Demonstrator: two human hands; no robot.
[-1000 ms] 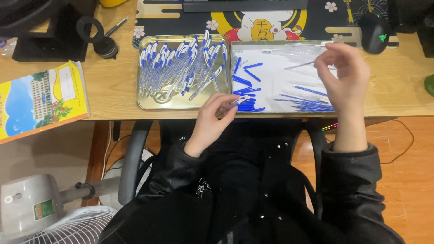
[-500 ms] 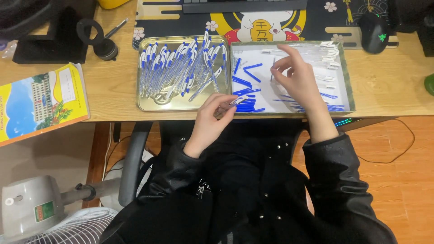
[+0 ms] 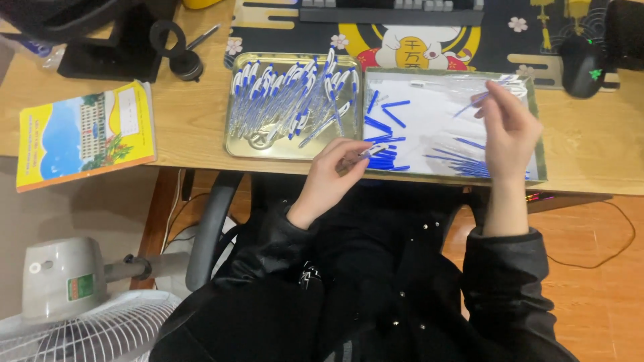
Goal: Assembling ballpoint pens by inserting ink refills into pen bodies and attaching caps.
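Home desk workspace, keyboard (image 3: 389,3), mouse (image 3: 582,65), desk mat (image 3: 302,30), fan (image 3: 74,302)

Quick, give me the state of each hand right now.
Left hand: closed on a clear pen barrel at the desk edge.
Right hand: closed, pinching a thin blue refill above the right tray.

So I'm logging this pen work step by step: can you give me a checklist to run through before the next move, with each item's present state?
1. Left hand grips a clear pen barrel: ok.
2. Right hand holds a blue refill in its fingers: ok.
3. Refill lined up with the barrel: not ok, they are well apart.
4. Loose refills in the white-lined tray: ok.
5. Metal tray of pens within reach: ok.
6. Barrel's open end: cannot tell.
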